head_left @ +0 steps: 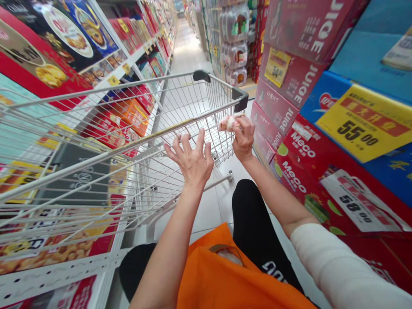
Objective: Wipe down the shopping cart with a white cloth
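Before me stands a wire shopping cart point(138, 141), its metal rim running diagonally across the view. My left hand point(195, 161) is open with fingers spread, over the cart's side wires and just below the rim. Whether its fingertips touch the wires is hard to tell. A crumpled pink-and-white cloth point(231, 123) is bunched in my right hand point(243, 137), whose fingers are closed round it. That hand is by the cart's near corner, below the black plastic corner piece point(240, 99). Part of the cloth is hidden by the fingers.
Shelves with boxed snacks point(54, 56) and yellow price tags line the left, close against the cart. On the right, stacked drink cartons point(296, 171) and a large yellow price sign point(363, 122) stand near my arm. A tiled aisle point(188, 38) stretches ahead between goods.
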Action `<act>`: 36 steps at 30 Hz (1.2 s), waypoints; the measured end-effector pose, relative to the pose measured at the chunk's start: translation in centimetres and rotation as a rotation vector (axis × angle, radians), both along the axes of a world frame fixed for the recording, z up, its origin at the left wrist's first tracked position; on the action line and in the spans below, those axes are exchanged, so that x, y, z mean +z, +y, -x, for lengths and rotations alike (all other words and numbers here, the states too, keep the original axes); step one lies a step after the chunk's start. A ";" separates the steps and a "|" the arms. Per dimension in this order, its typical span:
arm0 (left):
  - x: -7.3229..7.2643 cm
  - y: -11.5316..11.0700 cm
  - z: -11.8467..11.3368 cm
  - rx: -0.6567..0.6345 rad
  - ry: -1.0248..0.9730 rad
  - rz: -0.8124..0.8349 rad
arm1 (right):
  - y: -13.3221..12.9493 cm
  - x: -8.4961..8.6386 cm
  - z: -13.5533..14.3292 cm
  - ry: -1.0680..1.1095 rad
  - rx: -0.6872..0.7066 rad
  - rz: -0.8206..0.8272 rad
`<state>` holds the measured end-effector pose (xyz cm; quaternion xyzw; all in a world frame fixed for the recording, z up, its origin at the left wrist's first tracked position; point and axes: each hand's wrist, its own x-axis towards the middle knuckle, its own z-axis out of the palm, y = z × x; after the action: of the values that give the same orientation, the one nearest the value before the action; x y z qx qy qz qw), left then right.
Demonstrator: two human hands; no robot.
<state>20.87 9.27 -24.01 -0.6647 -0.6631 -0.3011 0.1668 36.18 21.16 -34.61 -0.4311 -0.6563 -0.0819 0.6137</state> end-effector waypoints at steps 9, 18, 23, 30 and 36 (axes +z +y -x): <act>-0.7 -0.1 0.3 -0.033 -0.045 -0.012 | -0.9 -2.0 -1.5 -0.026 0.009 0.091; -1.0 -0.3 0.3 -0.003 -0.008 -0.077 | 0.6 1.4 -2.1 0.103 -0.039 0.046; -0.7 -0.6 0.2 -0.004 -0.040 -0.042 | -2.1 1.5 0.9 0.022 -0.036 0.059; -0.7 -0.8 0.6 -0.043 -0.039 -0.029 | -0.2 1.0 -1.5 0.079 -0.090 0.022; -0.8 -1.6 1.4 -0.096 -0.042 -0.030 | -0.8 -0.5 -2.4 0.185 -0.138 0.036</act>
<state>19.43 7.68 -24.81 -0.6866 -0.6293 -0.3326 0.1484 38.54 20.37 -35.10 -0.4920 -0.5671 -0.0719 0.6566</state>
